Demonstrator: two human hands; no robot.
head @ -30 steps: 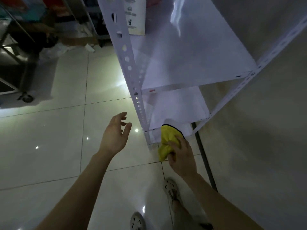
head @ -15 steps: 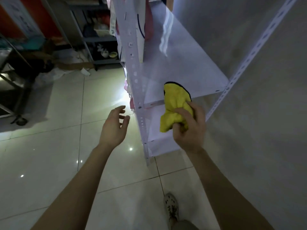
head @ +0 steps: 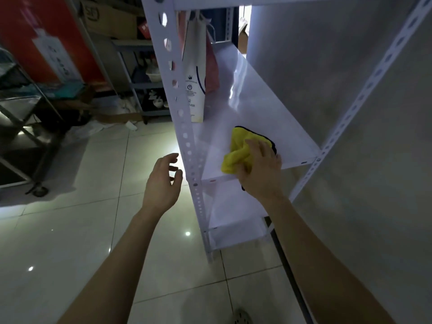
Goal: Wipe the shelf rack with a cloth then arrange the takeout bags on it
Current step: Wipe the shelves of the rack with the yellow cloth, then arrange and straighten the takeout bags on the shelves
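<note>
A wheeled metal trolley point(head: 22, 106) stood on glossy pale floor tiles point(head: 77, 230), with a red poster point(head: 44, 38) behind it, crumpled white wrapping point(head: 91, 129) on the floor just to its right, and farther right a dark shelving unit point(head: 142, 85) holding white bowls point(head: 153, 74) under a cardboard box point(head: 109, 21).

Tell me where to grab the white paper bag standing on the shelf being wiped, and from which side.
Probably pinch the white bag high on its near narrow edge, coming in from the near end of the shelf, right of the post. It stands upright with that edge facing you; the upper shelf sits close over its top and the pink bag crowds its right face.
</note>
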